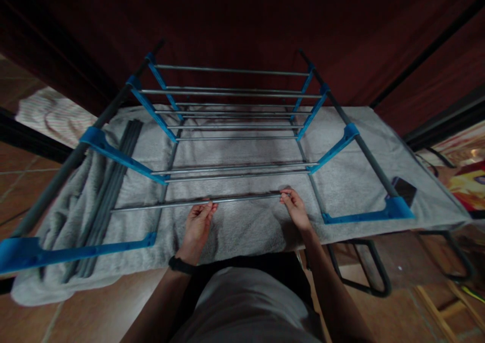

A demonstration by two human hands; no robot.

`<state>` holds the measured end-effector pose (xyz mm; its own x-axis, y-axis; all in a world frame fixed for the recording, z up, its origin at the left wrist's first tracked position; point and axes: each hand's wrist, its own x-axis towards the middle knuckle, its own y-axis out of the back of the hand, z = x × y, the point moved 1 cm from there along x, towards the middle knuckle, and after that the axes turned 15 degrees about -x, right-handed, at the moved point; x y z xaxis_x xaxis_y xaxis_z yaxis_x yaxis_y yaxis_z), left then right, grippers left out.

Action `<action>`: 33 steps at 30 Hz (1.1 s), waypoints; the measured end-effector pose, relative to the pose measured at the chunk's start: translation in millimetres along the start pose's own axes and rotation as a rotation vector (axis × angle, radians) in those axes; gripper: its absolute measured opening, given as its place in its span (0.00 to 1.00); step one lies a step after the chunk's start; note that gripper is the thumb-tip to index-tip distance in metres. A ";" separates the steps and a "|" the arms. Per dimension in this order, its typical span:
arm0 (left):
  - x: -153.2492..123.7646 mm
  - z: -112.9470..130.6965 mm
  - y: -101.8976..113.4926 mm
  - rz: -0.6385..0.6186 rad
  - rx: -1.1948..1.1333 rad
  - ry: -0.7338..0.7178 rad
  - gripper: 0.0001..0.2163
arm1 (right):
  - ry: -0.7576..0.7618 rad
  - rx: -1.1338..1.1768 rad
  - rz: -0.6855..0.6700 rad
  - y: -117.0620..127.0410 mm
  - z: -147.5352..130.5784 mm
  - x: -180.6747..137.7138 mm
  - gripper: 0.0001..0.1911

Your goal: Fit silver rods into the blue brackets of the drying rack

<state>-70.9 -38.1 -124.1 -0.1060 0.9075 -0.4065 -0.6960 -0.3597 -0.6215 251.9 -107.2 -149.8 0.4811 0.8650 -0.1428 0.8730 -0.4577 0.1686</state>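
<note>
Leftmost, a blue side bracket (pixel 76 254) of the rack lies on the grey towel (pixel 246 227), w/ a bundle of dark grey tubes (pixel 113 181) just beside it, also on the towel. Next, a loose metal rod (pixel 246 198) runs approx. level just above the towel, in front of the rack's fitted rungs, its left end free near that bracket. L hand (pixel 199 222), black band (pixel 182 265) on the wrist, has thumb & fingers pinched shut on the rod abt mid-length. R hand (pixel 296 209) is closed on the rod's right end, fingertips over the top. Behind both hands the rack frame (pixel 235 94), silver rungs btwn blue connectors, rests on the towel. Far right, a small dark flat object (pixel 403 189) (can't tell what) sits on the towel next to the right blue bracket (pixel 364 215).
</note>
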 end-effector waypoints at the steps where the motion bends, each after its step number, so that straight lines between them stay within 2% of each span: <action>1: 0.0 0.0 0.2 -0.005 0.002 0.002 0.14 | 0.005 -0.019 -0.016 0.4 -0.7 -0.1 0.14; 7: 0.7 -0.5 1.0 -0.004 0.002 -0.005 0.14 | 0.033 -0.061 -0.093 4.3 -2.9 -0.2 0.11; 14: -0.2 0.4 1.0 -0.024 -0.009 0.001 0.15 | 0.031 -0.113 -0.049 1.2 -3.1 -2.3 0.13; 19: -0.6 9.4 -1.4 -0.030 0.002 0.082 0.17 | 0.121 -0.342 -0.069 7.4 -9.8 -12.5 0.15; 26: -1.9 22.6 -9.8 0.016 -0.006 0.104 0.16 | 0.299 -0.689 -0.160 34.9 -10.0 -42.4 0.13; 33: -7.2 31.4 -12.6 0.031 -0.047 0.096 0.14 | 0.491 -0.909 -0.083 79.0 0.0 -73.2 0.10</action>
<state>-83.7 -33.3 -92.3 -0.0574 0.8716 -0.4869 -0.6587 -0.3995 -0.6375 285.7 -206.7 -126.0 0.1580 0.9687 0.1914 0.4135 -0.2409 0.8781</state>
